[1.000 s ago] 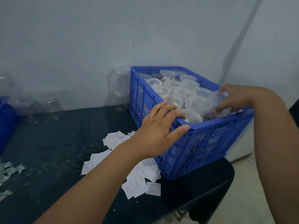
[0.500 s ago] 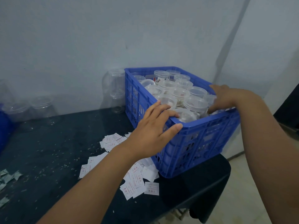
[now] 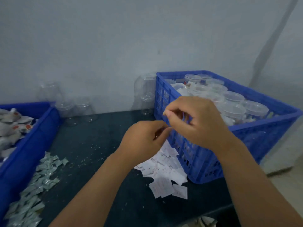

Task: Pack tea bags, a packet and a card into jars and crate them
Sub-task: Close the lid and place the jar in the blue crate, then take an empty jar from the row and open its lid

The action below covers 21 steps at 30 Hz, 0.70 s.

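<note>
Hovering in front of the blue crate (image 3: 246, 136), both hands are close together. The left hand (image 3: 146, 138) sits lower with its fingers curled in. The right hand (image 3: 196, 122) is just above, thumb and forefinger drawn close. It's too blurred to say whether either pinches anything. Lidded jars (image 3: 232, 97) pack the crate, standing upright. White cards (image 3: 164, 174) lie scattered on the dark table (image 3: 98, 145) at the crate's near-left corner, below the hands. Empty jars (image 3: 146, 92) stand just left of the crate. Well left of it lies a heap of silver packets (image 3: 41, 177), and a second blue bin (image 3: 29, 141) holds tea bags (image 3: 11, 125).
</note>
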### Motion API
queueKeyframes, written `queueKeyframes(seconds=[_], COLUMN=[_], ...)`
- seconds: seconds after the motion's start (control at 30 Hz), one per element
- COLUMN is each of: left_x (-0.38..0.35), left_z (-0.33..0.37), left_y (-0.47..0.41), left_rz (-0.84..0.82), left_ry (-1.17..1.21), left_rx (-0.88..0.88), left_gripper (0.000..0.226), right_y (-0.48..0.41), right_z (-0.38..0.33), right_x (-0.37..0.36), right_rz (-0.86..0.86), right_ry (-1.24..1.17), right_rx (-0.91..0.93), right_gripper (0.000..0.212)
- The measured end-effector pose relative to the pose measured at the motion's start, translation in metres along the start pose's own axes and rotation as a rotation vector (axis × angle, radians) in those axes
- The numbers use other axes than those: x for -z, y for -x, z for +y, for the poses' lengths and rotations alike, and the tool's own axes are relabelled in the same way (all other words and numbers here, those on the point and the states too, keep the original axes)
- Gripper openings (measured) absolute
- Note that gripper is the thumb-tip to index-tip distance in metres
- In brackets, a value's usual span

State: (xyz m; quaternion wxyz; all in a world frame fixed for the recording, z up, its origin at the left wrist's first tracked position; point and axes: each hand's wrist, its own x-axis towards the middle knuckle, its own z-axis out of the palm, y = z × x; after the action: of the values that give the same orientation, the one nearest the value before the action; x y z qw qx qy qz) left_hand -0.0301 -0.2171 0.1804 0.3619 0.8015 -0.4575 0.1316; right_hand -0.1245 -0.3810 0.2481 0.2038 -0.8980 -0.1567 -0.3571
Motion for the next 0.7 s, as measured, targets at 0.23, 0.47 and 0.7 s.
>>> queueKeyframes(seconds=[0.23,0.47,0.7], left_x=[0.014,0.0,0.003], left_z=[-0.116,-0.19,-0.2], left_y=[0.107,0.164,0.164], left_rz=[0.043,0.208,0.263], left_ry=[-0.204,-0.178,0.026], left_rx=[0.418,0.734,0.747], left_gripper=[0.055,0.054,0.051], right_y=[0.041,0.049,-0.068], right_z=[-0.017,0.005,0.026], right_x=[-0.134,-0.241,-0.326], right_rz=[-0.227,-0.547,-0.463], right_ry=[-0.125,-0.191,-0.418], right_rx=[-0.032,-0.34,-0.551], right_gripper=[0.045,0.014,0.063])
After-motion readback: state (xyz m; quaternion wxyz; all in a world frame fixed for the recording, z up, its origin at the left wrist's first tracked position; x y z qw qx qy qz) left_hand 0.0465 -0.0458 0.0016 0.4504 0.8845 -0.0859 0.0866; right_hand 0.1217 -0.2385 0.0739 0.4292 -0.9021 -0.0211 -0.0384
